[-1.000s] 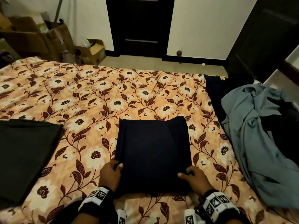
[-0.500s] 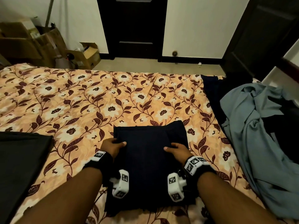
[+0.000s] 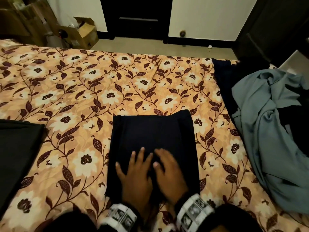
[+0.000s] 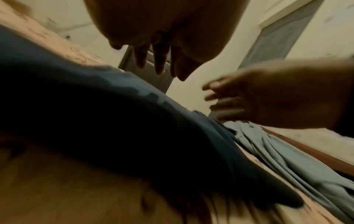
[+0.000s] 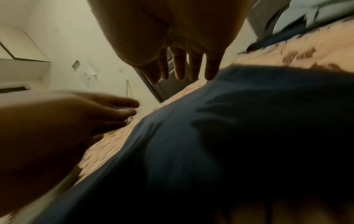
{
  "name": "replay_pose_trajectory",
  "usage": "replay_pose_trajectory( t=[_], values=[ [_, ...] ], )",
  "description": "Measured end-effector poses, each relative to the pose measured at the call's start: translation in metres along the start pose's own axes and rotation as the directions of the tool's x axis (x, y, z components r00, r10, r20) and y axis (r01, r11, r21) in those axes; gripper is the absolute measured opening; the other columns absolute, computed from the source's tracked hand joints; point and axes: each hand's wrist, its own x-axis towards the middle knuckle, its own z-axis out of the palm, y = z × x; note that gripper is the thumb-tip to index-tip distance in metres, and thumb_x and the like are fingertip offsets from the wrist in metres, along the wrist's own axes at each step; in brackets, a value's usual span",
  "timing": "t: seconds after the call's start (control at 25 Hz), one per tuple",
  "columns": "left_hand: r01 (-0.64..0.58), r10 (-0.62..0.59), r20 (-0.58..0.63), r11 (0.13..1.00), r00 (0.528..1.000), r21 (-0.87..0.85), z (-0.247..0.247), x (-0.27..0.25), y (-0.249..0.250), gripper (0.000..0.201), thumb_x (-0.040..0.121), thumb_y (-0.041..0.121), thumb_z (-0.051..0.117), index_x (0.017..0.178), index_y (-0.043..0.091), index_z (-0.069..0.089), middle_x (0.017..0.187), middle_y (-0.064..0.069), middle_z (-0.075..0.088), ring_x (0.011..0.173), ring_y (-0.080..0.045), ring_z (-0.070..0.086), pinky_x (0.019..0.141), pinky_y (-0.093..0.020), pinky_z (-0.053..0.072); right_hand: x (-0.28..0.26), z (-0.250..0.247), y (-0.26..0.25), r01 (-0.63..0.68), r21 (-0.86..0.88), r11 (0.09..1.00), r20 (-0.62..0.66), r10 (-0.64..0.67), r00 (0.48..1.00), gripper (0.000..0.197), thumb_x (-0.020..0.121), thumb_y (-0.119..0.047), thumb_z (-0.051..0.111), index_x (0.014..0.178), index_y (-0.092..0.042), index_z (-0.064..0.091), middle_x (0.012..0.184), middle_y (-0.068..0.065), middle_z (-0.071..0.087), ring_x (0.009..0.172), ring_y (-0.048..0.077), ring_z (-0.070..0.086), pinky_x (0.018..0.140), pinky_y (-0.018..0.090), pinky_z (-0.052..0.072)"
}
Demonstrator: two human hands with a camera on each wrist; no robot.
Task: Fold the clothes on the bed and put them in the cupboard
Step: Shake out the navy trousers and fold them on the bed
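A folded dark navy garment (image 3: 153,131) lies flat in the middle of the floral bed (image 3: 75,91). My left hand (image 3: 133,169) and right hand (image 3: 167,166) are side by side over its near half, fingers straight and spread, palms down. In the left wrist view the left hand's fingers (image 4: 159,60) hang just above the navy cloth (image 4: 114,121). The right wrist view shows the right hand's fingers (image 5: 180,66) stretched out over the same cloth (image 5: 229,128). A crumpled grey-blue garment (image 3: 267,139) lies unfolded on the bed's right side.
A folded black garment (image 3: 18,148) lies at the bed's left edge. More dark clothes (image 3: 227,77) are heaped beside the grey-blue one. Cardboard boxes (image 3: 80,32) stand on the floor beyond the bed, by a dark door (image 3: 137,15). A dark cupboard door (image 3: 275,25) stands at the right.
Both hands left the garment's side edges and came together over its near middle, fingers now spread flat. The garment is now folded shorter and squarer.
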Motion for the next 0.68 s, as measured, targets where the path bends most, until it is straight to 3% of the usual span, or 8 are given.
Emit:
replay_pose_trajectory(
  t=[0.08,0.16,0.24,0.32,0.4,0.48,0.6,0.68],
  values=[
    [0.079,-0.095,0.146,0.991,0.985,0.111,0.025,-0.025,-0.003,0.056,0.091,0.045,0.019,0.145,0.044,0.034,0.156,0.017,0.017,0.144,-0.017,0.028,0.109,-0.064,0.009,-0.025,0.034,0.005,-0.107,-0.223,0.969,0.148,0.142,0.979,0.071,0.087,-0.068,0.0,0.15,-0.039,0.011,0.154,-0.02,-0.007,0.147,0.011,-0.003,0.117,0.038,-0.007],
    [0.162,-0.189,0.224,0.978,0.956,0.132,0.027,-0.031,-0.02,0.058,0.093,0.055,0.01,0.149,0.047,0.022,0.155,0.023,0.006,0.147,-0.016,0.017,0.111,-0.063,0.0,-0.029,0.038,0.033,-0.194,-0.422,0.886,0.099,0.258,0.961,0.082,0.071,-0.077,-0.021,0.146,-0.046,-0.01,0.146,-0.023,-0.025,0.142,0.009,-0.019,0.113,0.05,-0.012],
    [0.268,-0.291,0.113,0.946,0.95,0.18,0.023,-0.032,-0.032,0.069,0.082,0.065,-0.009,0.149,0.048,-0.008,0.151,0.026,-0.022,0.144,-0.012,-0.018,0.109,-0.063,-0.015,-0.031,0.012,0.052,-0.383,-0.455,0.804,0.005,0.432,0.902,0.06,0.088,-0.069,-0.002,0.142,-0.05,-0.018,0.153,-0.018,-0.026,0.144,0.016,-0.019,0.112,0.062,-0.006],
    [0.3,-0.307,0.046,0.946,0.951,0.125,0.017,-0.026,-0.026,0.073,0.082,0.065,-0.007,0.149,0.04,-0.012,0.155,0.016,-0.024,0.142,-0.018,-0.025,0.108,-0.063,-0.02,-0.028,-0.006,0.052,-0.503,-0.446,0.74,-0.113,0.511,0.852,0.058,0.097,-0.056,0.015,0.147,-0.044,-0.012,0.159,-0.007,-0.018,0.147,0.027,-0.011,0.111,0.067,0.003],
    [0.075,-0.089,0.148,0.992,0.985,0.1,0.01,-0.02,-0.01,0.068,0.089,0.048,0.022,0.153,0.025,0.015,0.161,0.004,0.005,0.149,-0.027,0.004,0.117,-0.055,-0.005,-0.028,0.007,0.028,-0.27,-0.503,0.821,-0.082,0.265,0.961,0.056,0.098,-0.042,0.027,0.151,-0.033,0.014,0.16,0.0,0.003,0.146,0.031,0.013,0.109,0.067,0.018],
    [-0.186,0.172,0.223,0.982,0.959,0.042,0.018,-0.018,-0.018,0.062,0.089,0.037,0.031,0.15,0.023,0.029,0.154,0.008,0.018,0.144,-0.026,0.031,0.119,-0.041,0.016,-0.03,0.031,0.014,-0.007,-0.564,0.826,0.146,0.108,0.983,0.059,0.091,-0.045,0.021,0.149,-0.032,0.026,0.156,-0.009,0.008,0.144,0.023,0.022,0.109,0.062,0.022],
    [0.065,-0.084,0.149,0.989,0.985,0.133,0.01,-0.025,-0.038,0.07,0.085,0.06,0.0,0.151,0.037,-0.002,0.152,0.022,-0.011,0.15,-0.016,-0.002,0.116,-0.043,-0.007,-0.014,0.006,0.045,-0.3,-0.548,0.781,0.012,0.366,0.93,0.062,0.093,-0.06,0.007,0.15,-0.038,-0.005,0.157,-0.01,-0.016,0.147,0.018,-0.007,0.114,0.059,0.001],
    [0.17,-0.18,0.046,0.973,0.983,0.158,0.001,-0.001,-0.029,0.071,0.08,0.06,-0.009,0.147,0.039,-0.013,0.15,0.02,-0.023,0.147,-0.017,-0.018,0.115,-0.049,-0.011,0.015,-0.016,0.043,-0.337,-0.564,0.754,-0.1,0.343,0.934,0.063,0.097,-0.056,0.015,0.152,-0.03,-0.003,0.16,-0.001,-0.012,0.148,0.023,-0.007,0.116,0.056,0.001]
  ],
)
